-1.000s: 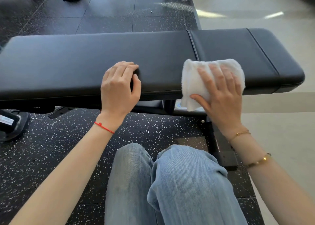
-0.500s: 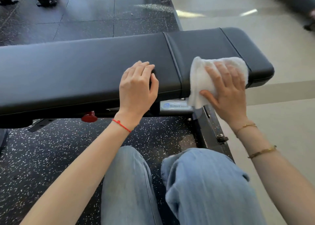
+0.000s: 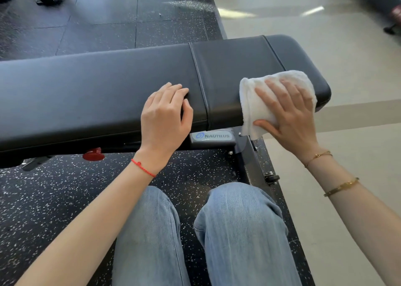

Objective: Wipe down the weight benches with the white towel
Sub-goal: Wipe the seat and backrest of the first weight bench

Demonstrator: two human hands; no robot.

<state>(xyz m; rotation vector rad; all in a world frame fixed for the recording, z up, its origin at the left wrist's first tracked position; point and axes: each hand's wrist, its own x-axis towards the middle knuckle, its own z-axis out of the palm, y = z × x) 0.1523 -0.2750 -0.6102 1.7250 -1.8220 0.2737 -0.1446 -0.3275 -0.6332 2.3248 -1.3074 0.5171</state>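
Fingers (image 3: 280, 92) of my right hand (image 3: 290, 116) are spread flat on top of the white towel (image 3: 252, 103), thumb hooked under its lower edge, so the cloth is pinched between thumb and palm and pressed against the bench. Towel is folded into a thick pad, draped over the near edge of the weight bench (image 3: 108, 86) at its right end, just short of the rounded tip. Lower corner of the towel hangs down past the pad edge toward the frame.

Left hand (image 3: 165, 116) holds nothing: palm down on the bench's near edge, fingers together and curled lightly over the top surface, thumb slightly apart on the front face. It sits just left of the stitched seam (image 3: 200, 84) that splits the pad; towel hand is right of that seam. The two hands are apart, not touching.

Under the pad between my hands: grey frame plate (image 3: 211, 137) reading NAUTILUS. Red knob (image 3: 93, 154) under the bench further left. Red string bracelet (image 3: 143, 167) on left wrist, two gold bracelets (image 3: 340, 187) on right arm. My knees in blue jeans (image 3: 238, 231) are below, over black speckled rubber floor (image 3: 43, 199); pale smooth floor (image 3: 358, 69) starts to the right of the bench.
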